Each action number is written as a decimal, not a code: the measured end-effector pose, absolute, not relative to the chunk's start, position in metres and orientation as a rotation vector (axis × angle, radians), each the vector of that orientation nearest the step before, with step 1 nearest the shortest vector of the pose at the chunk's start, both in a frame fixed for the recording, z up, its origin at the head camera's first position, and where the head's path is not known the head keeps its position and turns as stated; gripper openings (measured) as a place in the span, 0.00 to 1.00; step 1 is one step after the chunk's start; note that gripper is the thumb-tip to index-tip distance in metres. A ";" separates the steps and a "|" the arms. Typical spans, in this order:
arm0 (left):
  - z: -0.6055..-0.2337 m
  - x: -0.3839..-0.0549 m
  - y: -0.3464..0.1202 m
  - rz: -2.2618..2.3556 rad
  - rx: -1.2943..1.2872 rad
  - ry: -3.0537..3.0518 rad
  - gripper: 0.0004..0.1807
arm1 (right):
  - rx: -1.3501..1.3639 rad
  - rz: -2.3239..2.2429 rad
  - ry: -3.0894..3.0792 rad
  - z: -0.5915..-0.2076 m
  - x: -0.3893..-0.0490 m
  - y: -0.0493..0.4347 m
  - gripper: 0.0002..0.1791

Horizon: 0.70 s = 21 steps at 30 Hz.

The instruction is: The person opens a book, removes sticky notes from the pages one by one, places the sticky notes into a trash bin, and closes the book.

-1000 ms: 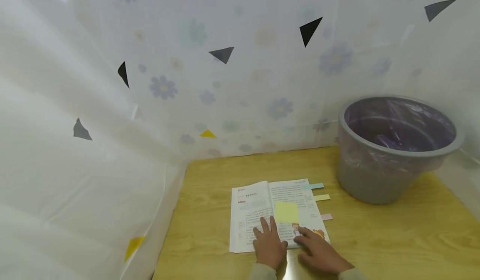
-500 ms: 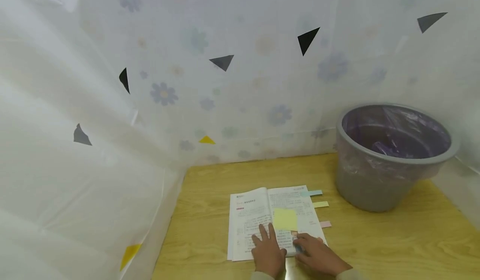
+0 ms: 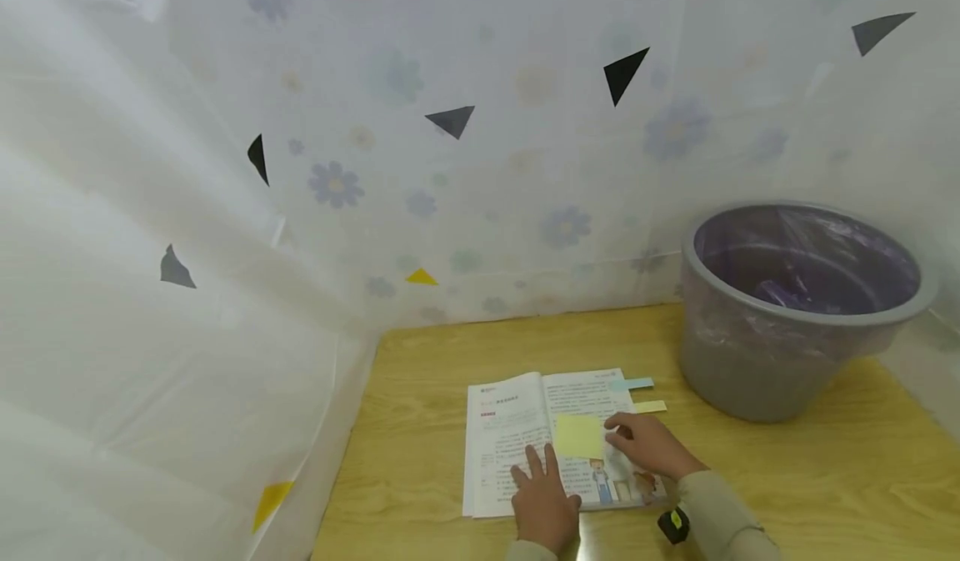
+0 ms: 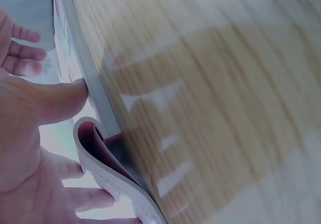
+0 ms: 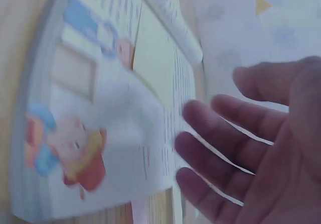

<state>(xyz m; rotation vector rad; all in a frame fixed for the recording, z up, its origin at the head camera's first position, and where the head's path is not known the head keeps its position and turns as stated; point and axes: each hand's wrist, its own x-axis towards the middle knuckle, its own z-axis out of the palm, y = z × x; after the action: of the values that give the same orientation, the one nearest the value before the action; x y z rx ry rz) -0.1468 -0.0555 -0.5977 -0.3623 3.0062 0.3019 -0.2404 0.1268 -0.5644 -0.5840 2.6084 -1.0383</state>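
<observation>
An open book (image 3: 504, 423) with printed text and cartoon figures lies on the table. A square yellow sticky note (image 3: 577, 437) is on its right page. My left hand (image 3: 545, 509) rests on the lower part of the book near the fold, fingers spread. In the left wrist view, the left thumb (image 4: 62, 99) reaches the book's bottom edge. My right hand (image 3: 657, 446) hovers over the right page beside the note's right edge, fingers loosely bent. Nothing shows between the right fingers (image 5: 205, 116) in the right wrist view. A blue tab (image 3: 641, 383) and a yellow tab (image 3: 651, 407) stick out beyond the right page.
A large grey bucket (image 3: 738, 382) with a clear purplish bag inside stands at the back right of the wooden table (image 3: 420, 361). Flower-patterned plastic sheeting (image 3: 510, 211) hangs behind and to the left, bearing black, grey and yellow triangles.
My right hand has moved up from the lower right page to the sticky note's right side. The pink tab is now hidden behind it. My left hand stays on the book.
</observation>
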 end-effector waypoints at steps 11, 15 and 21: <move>-0.604 -0.146 -0.060 0.298 -0.355 3.010 0.47 | -0.235 -1.260 2.778 -0.590 -0.299 0.156 0.23; -0.601 -0.146 -0.058 0.333 -0.363 3.009 0.47 | -0.251 -1.241 2.778 -0.610 -0.321 0.172 0.27; -0.595 -0.147 -0.059 0.338 -0.372 2.966 0.48 | -0.283 -1.165 2.668 -0.627 -0.346 0.191 0.34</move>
<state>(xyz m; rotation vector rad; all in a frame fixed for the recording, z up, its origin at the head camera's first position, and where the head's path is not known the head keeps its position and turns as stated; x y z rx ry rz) -0.1472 -0.0586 -0.5948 -0.3716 2.9655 0.3375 -0.3462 0.1911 -0.6265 -0.2833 2.6681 -1.1647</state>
